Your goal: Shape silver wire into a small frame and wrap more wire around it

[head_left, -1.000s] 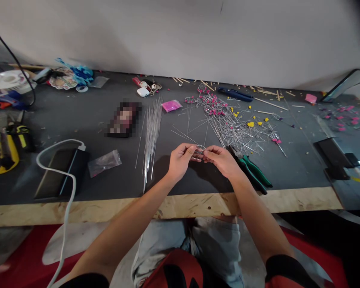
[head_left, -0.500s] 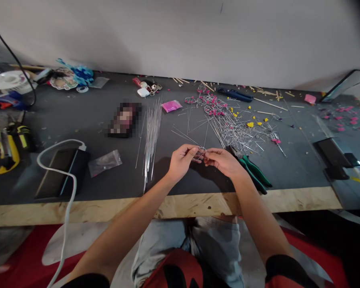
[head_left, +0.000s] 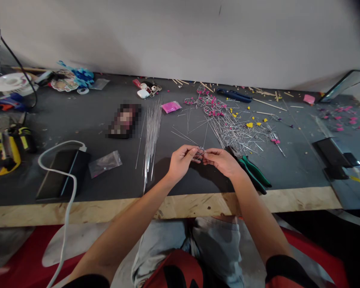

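Note:
My left hand [head_left: 180, 163] and my right hand [head_left: 223, 161] meet above the dark table mat, fingertips pinching a small bent wire piece [head_left: 199, 153] between them. Left of my hands lies a bundle of straight thin wires [head_left: 151, 134]. Behind my right hand spreads a tangled heap of wires with pink bits [head_left: 228, 124]. Green-handled pliers [head_left: 253, 174] rest on the mat just right of my right wrist.
A black device with a white cable [head_left: 61, 176] lies at the left, beside a small clear bag [head_left: 105, 163]. Yellow-and-black tools [head_left: 7, 146] sit at the far left. Blue pliers [head_left: 234, 95] and a pink packet [head_left: 171, 106] lie near the wall. The wooden table edge [head_left: 198, 204] runs along the front.
Both hands have stayed in place, with only slight finger shifts on the wire piece. The view has drifted a little.

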Demonstrator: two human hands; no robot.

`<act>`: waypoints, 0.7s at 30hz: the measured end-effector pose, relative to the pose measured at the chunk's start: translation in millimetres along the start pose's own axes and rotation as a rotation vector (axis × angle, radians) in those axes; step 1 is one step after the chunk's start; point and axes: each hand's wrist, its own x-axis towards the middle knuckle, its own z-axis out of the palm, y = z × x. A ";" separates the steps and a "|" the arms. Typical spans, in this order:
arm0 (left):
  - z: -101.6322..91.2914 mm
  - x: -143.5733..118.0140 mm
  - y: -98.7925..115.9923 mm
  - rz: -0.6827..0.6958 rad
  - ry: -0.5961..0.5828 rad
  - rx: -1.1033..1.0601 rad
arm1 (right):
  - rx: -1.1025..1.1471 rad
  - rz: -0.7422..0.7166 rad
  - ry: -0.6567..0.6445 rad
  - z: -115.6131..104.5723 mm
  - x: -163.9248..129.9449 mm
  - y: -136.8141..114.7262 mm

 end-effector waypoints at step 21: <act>-1.3 1.4 -1.1 -0.006 0.025 0.017 | 0.001 -0.074 0.090 6.6 3.2 7.8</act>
